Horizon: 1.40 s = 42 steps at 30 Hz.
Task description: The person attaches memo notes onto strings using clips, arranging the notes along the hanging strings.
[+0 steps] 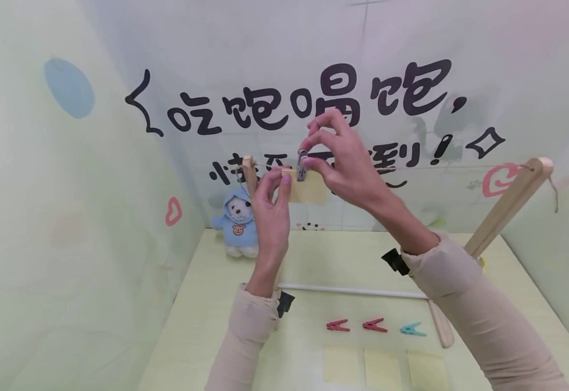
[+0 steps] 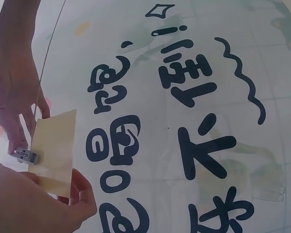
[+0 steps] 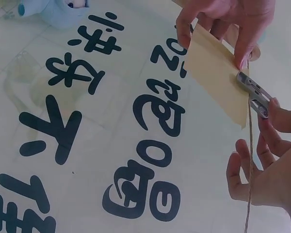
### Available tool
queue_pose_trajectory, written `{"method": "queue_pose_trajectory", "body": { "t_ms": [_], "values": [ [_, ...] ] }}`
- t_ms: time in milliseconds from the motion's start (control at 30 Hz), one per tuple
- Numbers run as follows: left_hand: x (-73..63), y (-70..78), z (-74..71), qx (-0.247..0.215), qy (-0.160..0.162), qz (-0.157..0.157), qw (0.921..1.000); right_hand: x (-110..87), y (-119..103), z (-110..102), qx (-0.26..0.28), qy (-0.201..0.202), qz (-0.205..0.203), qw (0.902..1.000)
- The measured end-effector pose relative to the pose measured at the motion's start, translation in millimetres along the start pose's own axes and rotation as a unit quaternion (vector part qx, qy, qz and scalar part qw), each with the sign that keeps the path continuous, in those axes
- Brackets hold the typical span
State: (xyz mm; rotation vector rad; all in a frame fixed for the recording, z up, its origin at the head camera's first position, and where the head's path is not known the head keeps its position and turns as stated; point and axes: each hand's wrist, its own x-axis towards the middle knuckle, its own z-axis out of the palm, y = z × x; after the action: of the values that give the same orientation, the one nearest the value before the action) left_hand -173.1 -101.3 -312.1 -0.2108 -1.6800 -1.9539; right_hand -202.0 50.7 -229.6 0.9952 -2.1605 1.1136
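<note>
My left hand (image 1: 272, 209) pinches the left side of a pale yellow paper square (image 1: 312, 191), its thumb and fingertips at the top corner. Between the thumb and fingers of my right hand (image 1: 348, 160) is a grey clothespin (image 1: 301, 167), its jaws over the paper's top edge. A thin twine (image 1: 465, 166) runs along that same edge. In the right wrist view the clothespin (image 3: 253, 93) spans the twine (image 3: 250, 184) and bites the paper (image 3: 214, 70). The left wrist view shows the clothespin (image 2: 26, 155) at the paper's edge, beside both hands.
Wooden posts (image 1: 506, 209) hold the twine, joined low by a white rod (image 1: 352, 291). On the table (image 1: 191, 326) lie two red clothespins (image 1: 338, 325), a blue clothespin (image 1: 413, 329) and several yellow paper squares (image 1: 340, 365). A plush toy (image 1: 237, 225) stands behind the left hand.
</note>
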Motion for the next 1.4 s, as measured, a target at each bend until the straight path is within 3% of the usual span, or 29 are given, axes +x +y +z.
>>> {"method": "queue_pose_trajectory", "body": {
  "t_ms": [167, 333, 433, 533, 733, 900, 1133, 1267, 1400],
  "values": [
    [-5.7, -2.7, 8.0, 0.006, 0.012, -0.009, 0.9999, -4.0, 4, -6, -0.015, -0.039, 0.029, 0.9987],
    [-10.3, -5.9, 12.9, 0.007, 0.008, -0.026, 0.9996, -8.7, 7, -14, -0.029, -0.065, 0.031, 0.9970],
    [-11.0, -7.7, 14.3, 0.004, 0.004, -0.028, 0.9996, -16.8, 4, -21, -0.032, -0.056, 0.011, 0.9979],
    [-11.5, -8.7, 14.6, 0.004, 0.004, -0.032, 0.9995, -32.8, -5, -32, -0.019, -0.021, -0.025, 0.9993],
    [-14.0, -7.9, 15.0, 0.014, -0.011, -0.041, 0.9990, -88.5, -14, -52, 0.025, 0.023, -0.077, 0.9964],
    [-13.8, -11.2, 11.5, 0.030, -0.006, -0.049, 0.9983, -145.6, -7, -53, 0.059, 0.018, -0.075, 0.9953],
    [-17.8, -19.2, -1.7, 0.028, -0.026, -0.082, 0.9959, -235.2, 0, -51, 0.028, -0.036, 0.068, 0.9967],
    [-20.7, -24.1, -6.5, 0.024, -0.039, -0.095, 0.9944, -266.7, 7, -52, 0.013, -0.034, 0.092, 0.9951],
    [-25.4, -28.4, -7.5, 0.015, -0.043, -0.103, 0.9936, -284.8, 14, -54, 0.005, -0.028, 0.111, 0.9934]
  ]
}}
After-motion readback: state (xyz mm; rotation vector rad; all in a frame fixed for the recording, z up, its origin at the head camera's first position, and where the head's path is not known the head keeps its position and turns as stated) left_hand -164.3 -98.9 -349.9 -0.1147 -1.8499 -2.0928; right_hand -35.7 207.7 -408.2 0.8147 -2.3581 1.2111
